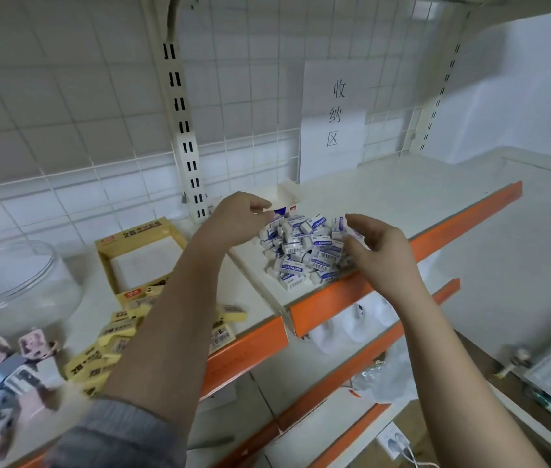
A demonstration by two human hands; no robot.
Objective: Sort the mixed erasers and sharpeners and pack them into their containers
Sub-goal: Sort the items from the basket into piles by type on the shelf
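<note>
One yellow box holds white paper; clear jar beside it.

Both arms reach forward, bare to the elbow. Left hand raised, fingers curled inward, thumb toward fingertips; whether it pinches anything is unclear. Right hand upright, fingers loosely curved.

Premises: a stationery shop or its stockroom. Evidence: white retail shelving with orange edge strips, slotted uprights and a wire grid back panel beyond the hands; a printed paper sign; boxed erasers heaped in bulk between the hands.
</note>
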